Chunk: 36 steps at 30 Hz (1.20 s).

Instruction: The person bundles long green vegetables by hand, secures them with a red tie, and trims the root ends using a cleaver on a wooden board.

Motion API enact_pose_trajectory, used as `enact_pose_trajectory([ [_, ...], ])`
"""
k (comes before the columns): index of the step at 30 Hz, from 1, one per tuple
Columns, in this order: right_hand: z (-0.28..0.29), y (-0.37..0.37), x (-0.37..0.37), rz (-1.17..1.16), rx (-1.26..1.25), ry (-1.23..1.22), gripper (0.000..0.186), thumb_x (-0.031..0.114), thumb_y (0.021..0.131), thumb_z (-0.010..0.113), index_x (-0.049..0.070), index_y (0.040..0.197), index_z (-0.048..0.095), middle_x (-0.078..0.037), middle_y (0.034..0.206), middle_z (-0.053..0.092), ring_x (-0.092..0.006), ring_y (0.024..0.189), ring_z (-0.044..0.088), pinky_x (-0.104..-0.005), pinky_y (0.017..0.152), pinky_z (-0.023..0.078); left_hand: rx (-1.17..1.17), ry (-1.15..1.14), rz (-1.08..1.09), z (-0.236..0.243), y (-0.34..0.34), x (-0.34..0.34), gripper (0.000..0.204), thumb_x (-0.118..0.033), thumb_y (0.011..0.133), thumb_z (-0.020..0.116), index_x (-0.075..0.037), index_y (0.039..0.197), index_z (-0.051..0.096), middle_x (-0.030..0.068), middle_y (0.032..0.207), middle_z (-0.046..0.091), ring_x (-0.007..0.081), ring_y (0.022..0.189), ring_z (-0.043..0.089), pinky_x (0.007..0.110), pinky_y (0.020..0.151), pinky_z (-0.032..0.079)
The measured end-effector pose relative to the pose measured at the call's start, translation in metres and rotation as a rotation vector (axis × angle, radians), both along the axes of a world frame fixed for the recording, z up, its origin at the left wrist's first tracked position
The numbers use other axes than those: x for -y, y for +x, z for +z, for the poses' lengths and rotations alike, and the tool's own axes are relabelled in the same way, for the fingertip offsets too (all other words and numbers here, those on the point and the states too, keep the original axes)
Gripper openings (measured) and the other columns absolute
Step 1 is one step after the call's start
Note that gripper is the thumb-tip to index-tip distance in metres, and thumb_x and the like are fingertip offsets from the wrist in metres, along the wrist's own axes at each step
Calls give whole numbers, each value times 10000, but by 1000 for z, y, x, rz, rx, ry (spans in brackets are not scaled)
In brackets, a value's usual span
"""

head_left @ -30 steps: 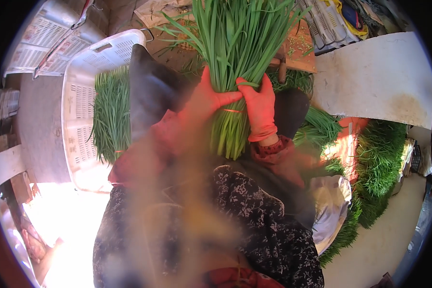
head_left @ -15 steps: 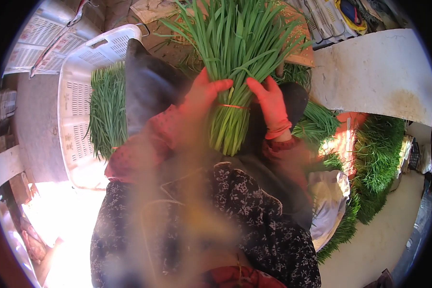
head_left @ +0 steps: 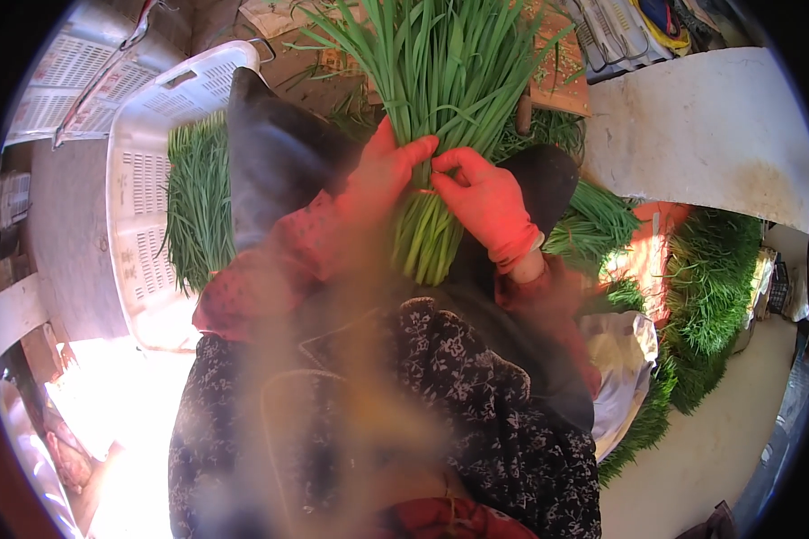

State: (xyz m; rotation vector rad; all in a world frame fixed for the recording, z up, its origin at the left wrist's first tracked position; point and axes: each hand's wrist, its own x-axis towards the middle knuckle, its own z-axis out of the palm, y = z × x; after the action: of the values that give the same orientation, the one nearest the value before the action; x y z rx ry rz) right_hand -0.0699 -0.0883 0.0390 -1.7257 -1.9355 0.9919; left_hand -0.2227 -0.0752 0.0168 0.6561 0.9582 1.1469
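A large bunch of garlic chives (head_left: 431,81) stands upright over my lap, its long green leaves fanning out at the top and its pale cut stems pointing toward me. A thin reddish band (head_left: 420,191) runs round the stems, partly covered by my fingers. My left hand (head_left: 379,175), in a red-orange glove, is closed round the left side of the bunch, thumb across its front. In a matching glove, my right hand (head_left: 490,202) has thumb and forefinger pinched together at the front of the bunch, just above the band. What lies between those fingertips is too small to make out.
To my left stands a white plastic crate (head_left: 121,193) holding more chives (head_left: 198,202). Loose chives (head_left: 593,220) and taller green heaps (head_left: 715,278) lie to my right. A pale curved panel (head_left: 701,135) and a wooden board (head_left: 562,76) are at the far right.
My right hand has moved left from the bunch's right side to its front, and its thumb and forefinger have come together in a pinch. My left hand keeps its hold.
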Motion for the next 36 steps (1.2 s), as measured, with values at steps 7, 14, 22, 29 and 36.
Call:
enact_pose_trajectory([
  [7, 21, 5, 4, -25, -291, -248, 141, 194, 855, 658, 70, 920, 639, -49, 681, 637, -147, 574, 621, -284, 544, 480, 18, -1, 5, -4, 0, -1, 411, -83, 906, 586, -3, 1296, 483, 93, 1189, 611, 176, 1054, 581, 313, 905, 467],
  [14, 26, 26, 12, -95, -539, -377, 67, 86, 891, 616, 23, 890, 636, -30, 747, 653, -93, 641, 613, -237, 577, 490, -10, 16, -25, -11, -2, -7, 412, -99, 903, 586, 4, 1290, 488, 109, 1173, 625, 196, 1034, 605, 326, 907, 478],
  [22, 50, 34, 20, -73, -465, -409, 171, 74, 881, 630, 50, 1043, 676, -27, 775, 664, -93, 698, 631, -237, 600, 495, 40, 14, 32, -11, -3, -21, 378, -88, 887, 599, 4, 1247, 530, 110, 1132, 646, 214, 1010, 619, 332, 889, 490],
  [29, 2, -10, 19, 196, 54, 232, 211, 314, 832, 637, 111, 883, 655, -87, 771, 649, -294, 726, 642, -377, 636, 512, 1, -58, 113, -17, -1, -15, 398, -70, 873, 616, -2, 1256, 528, 113, 1136, 642, 229, 1014, 621, 353, 904, 495],
  [36, 38, 59, 7, -78, -550, -396, 385, 347, 948, 573, 12, 1128, 632, -78, 951, 699, -188, 806, 660, -323, 714, 534, 385, -49, 17, -21, -31, -35, 439, -143, 884, 615, 33, 1272, 510, 134, 1180, 631, 265, 1041, 626, 392, 940, 487],
])
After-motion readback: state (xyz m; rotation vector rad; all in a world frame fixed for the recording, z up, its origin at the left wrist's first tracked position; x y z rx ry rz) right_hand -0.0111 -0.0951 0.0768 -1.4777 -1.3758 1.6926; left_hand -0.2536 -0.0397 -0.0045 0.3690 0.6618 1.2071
